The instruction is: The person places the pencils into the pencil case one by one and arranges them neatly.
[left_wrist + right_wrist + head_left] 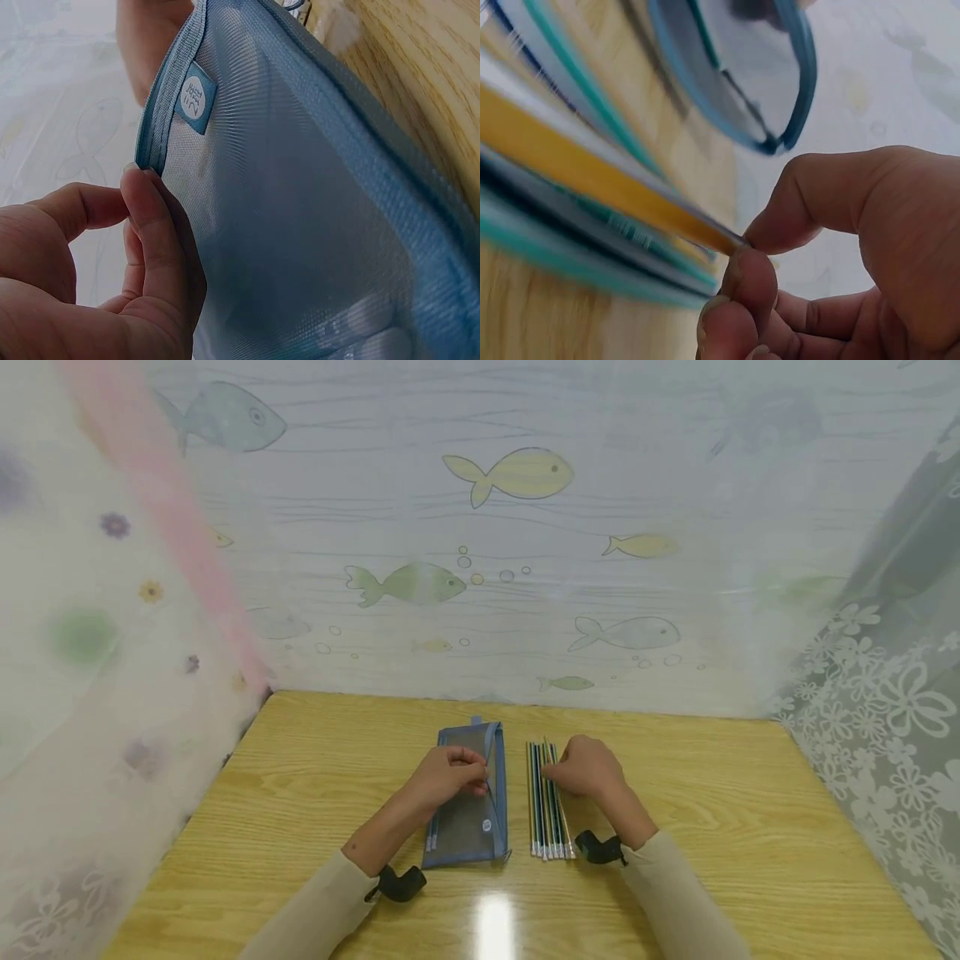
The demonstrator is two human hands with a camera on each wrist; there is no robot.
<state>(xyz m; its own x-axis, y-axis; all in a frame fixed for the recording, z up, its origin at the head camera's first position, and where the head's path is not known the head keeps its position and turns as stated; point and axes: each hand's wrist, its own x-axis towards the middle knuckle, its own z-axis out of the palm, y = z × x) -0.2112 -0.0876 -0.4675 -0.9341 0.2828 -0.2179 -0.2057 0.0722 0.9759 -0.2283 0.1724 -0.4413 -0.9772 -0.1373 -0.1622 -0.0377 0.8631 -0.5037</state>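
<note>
A blue-edged mesh zip pouch lies on the table with its right side gaping. My left hand pinches the upper edge of that opening between thumb and fingertips, lifting it. Through the mesh, a couple of pencils show inside, their ends near the pouch's lower left corner. To the right of the pouch lies a row of several striped pencils with erasers towards me. My right hand pinches the far end of a yellow pencil, which slants across the others.
The wood-grain table extends on both sides of the pouch and pencils. A fish-print curtain hangs behind its far edge. Black wrist camera mounts jut inward from both cuffs, low over the table.
</note>
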